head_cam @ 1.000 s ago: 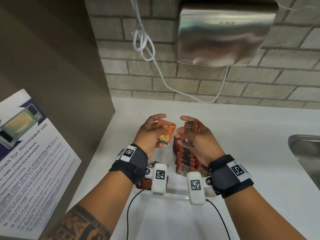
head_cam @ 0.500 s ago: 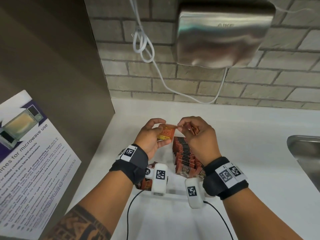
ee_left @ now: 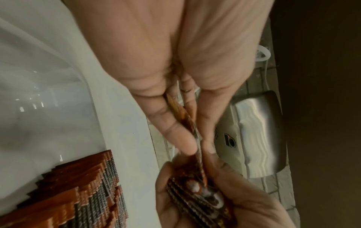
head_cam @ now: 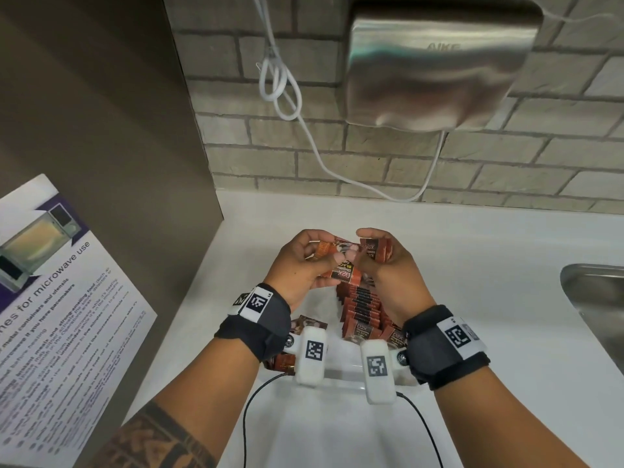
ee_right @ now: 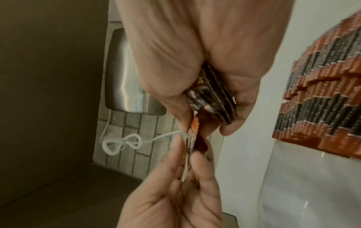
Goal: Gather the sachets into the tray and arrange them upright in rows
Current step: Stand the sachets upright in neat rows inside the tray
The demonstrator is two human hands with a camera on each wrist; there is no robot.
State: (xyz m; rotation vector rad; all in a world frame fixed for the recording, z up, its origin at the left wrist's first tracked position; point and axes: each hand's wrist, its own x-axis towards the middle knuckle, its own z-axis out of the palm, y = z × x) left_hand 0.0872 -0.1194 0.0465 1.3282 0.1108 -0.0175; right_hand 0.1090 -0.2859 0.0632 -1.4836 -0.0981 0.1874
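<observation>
Both forearms extended forward, wrists banded in black straps. Left hand raised, thumb and fingers curled, pinching a flat orange-brown foil sachet. Right hand level beside it, fingers curled round a small stack of brown sachets. Fingertips of both hands nearly meeting.

I see both hands raised over the far end of the tray, my left hand left of my right hand, each gripping sachets, a row of sachets standing in the tray below, the sink off right.
</observation>
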